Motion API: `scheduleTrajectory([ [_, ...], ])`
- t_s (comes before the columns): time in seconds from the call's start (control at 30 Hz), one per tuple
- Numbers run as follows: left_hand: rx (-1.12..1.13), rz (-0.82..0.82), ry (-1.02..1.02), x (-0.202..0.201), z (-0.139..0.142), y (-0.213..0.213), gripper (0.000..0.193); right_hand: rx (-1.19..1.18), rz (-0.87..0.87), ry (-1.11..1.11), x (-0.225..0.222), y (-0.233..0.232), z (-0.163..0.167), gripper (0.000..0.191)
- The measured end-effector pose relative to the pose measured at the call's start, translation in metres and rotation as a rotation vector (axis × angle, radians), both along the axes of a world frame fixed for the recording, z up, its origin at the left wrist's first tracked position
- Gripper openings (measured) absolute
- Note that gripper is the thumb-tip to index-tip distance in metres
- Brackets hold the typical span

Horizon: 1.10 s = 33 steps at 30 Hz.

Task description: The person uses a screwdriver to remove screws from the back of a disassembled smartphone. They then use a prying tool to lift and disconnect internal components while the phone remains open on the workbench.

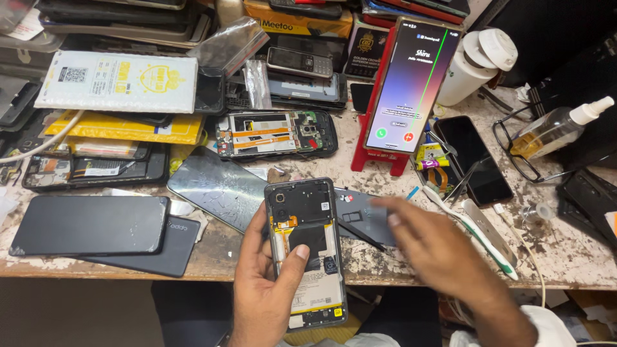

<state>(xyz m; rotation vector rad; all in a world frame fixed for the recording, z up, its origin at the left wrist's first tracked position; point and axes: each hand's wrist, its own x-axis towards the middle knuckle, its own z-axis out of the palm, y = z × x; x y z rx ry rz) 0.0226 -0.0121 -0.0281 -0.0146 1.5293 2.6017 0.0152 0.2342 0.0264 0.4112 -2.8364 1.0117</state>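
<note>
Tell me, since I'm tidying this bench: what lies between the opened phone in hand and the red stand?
In the head view, between the opened phone and red stand: a dark flat back cover, then bare worn benchtop.

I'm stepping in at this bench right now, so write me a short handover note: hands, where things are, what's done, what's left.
Left hand holds the opened phone, back cover off, insides and battery showing, thumb across it.
Right hand, blurred, empty as far as I can tell, hovers over the dark cover and tweezers on the workbench.
Done: phone opened.
Left: the inside parts look still in place; phone not yet closed.
</note>
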Motion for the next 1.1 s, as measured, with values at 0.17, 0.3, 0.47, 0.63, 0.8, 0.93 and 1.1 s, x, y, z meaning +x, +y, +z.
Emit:
scheduleTrajectory([
  [0.17, -0.001, -0.018, 0.021, -0.002, 0.004, 0.001, 0.081, -0.641, -0.382, -0.081, -0.007, 0.036, -0.005, 0.026],
  [0.3, -0.001, -0.042, 0.035, -0.004, 0.010, 0.004, 0.080, -0.749, -0.460, 0.110, -0.013, 0.045, -0.017, 0.027],
  [0.47, -0.001, -0.054, 0.047, -0.007, 0.015, 0.008, 0.081, -0.519, -0.572, -0.168, -0.013, 0.035, -0.011, 0.020],
  [0.63, -0.011, -0.065, 0.015, -0.011, 0.014, 0.012, 0.083, 0.138, -0.170, -0.165, -0.008, 0.012, -0.004, 0.026],
  [0.8, 0.010, -0.062, 0.045, -0.012, 0.014, 0.011, 0.082, 0.315, -0.064, -0.172, -0.015, 0.002, -0.006, 0.035],
  [0.93, 0.011, -0.082, 0.040, -0.014, 0.014, 0.011, 0.082, 0.300, -0.053, -0.208, -0.017, 0.002, -0.007, 0.044],
  [1.1, 0.016, -0.083, 0.026, -0.013, 0.014, 0.010, 0.082, 0.254, -0.037, -0.126, -0.014, 0.005, -0.006, 0.038],
])
